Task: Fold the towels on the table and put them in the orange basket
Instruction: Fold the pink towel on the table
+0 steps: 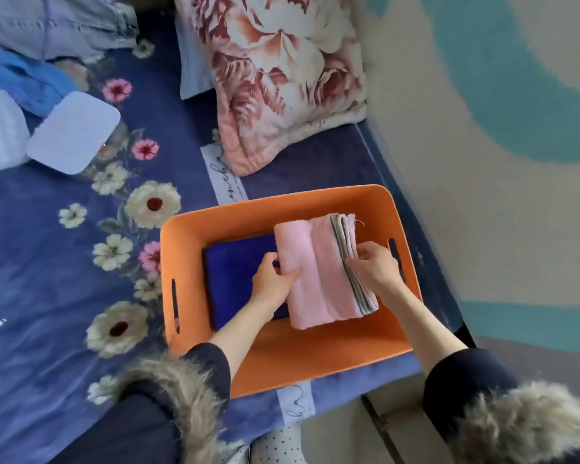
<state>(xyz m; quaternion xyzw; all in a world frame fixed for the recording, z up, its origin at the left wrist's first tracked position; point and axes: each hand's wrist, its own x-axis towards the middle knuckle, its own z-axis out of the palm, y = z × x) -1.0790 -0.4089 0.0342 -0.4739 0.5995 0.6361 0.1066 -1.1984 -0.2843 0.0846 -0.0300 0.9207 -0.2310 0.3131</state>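
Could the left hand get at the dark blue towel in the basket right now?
Probably yes. The left hand hovers right over the dark blue towel while gripping the pink towel, which covers only its right part.

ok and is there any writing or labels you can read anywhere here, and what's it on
Nothing can be read for certain.
White strip on the blue bedspread, behind the orange basket: dark cursive script, too blurred and partly hidden to read.
White strip in front of the basket: the same kind of script, only a few loops showing, not readable.
The towels and the basket show no text.
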